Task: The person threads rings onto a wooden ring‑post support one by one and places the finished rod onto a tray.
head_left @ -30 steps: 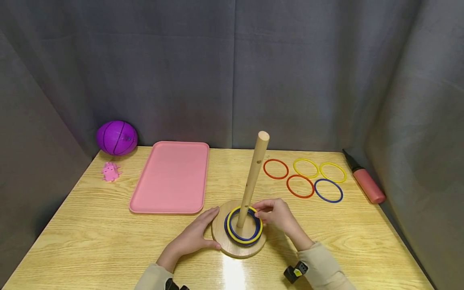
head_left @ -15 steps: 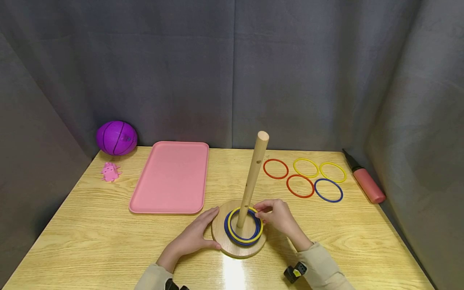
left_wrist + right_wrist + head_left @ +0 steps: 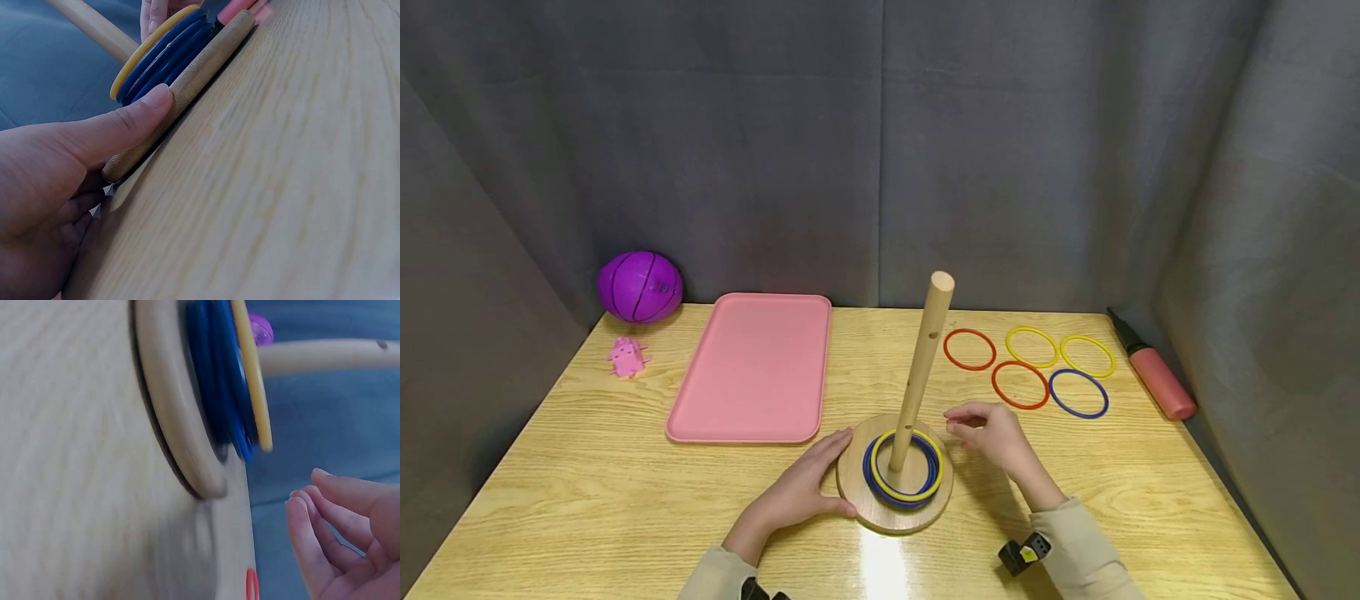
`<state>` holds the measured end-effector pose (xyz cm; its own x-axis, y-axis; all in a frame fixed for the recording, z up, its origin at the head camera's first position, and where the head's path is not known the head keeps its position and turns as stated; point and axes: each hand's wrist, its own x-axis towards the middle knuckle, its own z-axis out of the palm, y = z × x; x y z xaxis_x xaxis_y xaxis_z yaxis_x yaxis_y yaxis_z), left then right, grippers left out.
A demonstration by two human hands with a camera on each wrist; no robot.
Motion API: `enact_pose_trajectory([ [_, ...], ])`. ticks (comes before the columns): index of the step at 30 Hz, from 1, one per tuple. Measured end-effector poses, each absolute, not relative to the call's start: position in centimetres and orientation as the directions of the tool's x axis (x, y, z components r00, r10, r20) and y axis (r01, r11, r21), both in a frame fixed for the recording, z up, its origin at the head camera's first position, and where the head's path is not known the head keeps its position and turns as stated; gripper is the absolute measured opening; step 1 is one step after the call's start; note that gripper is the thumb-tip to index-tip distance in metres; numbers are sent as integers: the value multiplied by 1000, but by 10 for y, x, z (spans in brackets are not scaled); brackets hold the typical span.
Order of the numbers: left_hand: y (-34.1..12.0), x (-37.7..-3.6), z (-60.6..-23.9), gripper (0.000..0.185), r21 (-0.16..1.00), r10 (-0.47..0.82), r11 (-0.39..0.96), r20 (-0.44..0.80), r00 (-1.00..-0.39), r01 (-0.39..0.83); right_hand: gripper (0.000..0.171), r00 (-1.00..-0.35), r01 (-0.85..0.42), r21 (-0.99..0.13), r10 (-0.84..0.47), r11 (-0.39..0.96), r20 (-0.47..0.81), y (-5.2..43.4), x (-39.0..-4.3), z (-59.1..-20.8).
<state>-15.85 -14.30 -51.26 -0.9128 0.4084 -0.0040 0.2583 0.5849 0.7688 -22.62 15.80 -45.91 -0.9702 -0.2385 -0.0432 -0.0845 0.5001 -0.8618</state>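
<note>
A wooden ring toss stand, with a round base and a tall peg, stands on the table. Around the peg lies a stack of blue rings, topped by a yellow ring. My left hand grips the left edge of the base, its thumb on the rim and its fingers round the far side. To the right of the base, apart from the rings, my right hand hovers with nothing between thumb and fingers, as the right wrist view also shows.
Two red rings, two yellow rings and a blue ring lie at the back right. A hand pump lies at the right edge. A pink tray, small pink toy and purple ball are at the left.
My right hand has let go of the top yellow ring and moved away to the right. The ring rests on the blue stack. My left hand stays at the base.
</note>
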Motion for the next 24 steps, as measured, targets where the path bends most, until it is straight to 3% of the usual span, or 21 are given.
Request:
enact_pose_trajectory([
  [9,-143,-159,-512,109,758,409,593,6,-912,271,31,-991,-28,-864,-130,502,-43,200,-249,-454],
  [24,-143,-160,-513,109,765,407,588,1,-913,263,36,-999,-34,-752,-4,658,42,286,-294,-456],
])
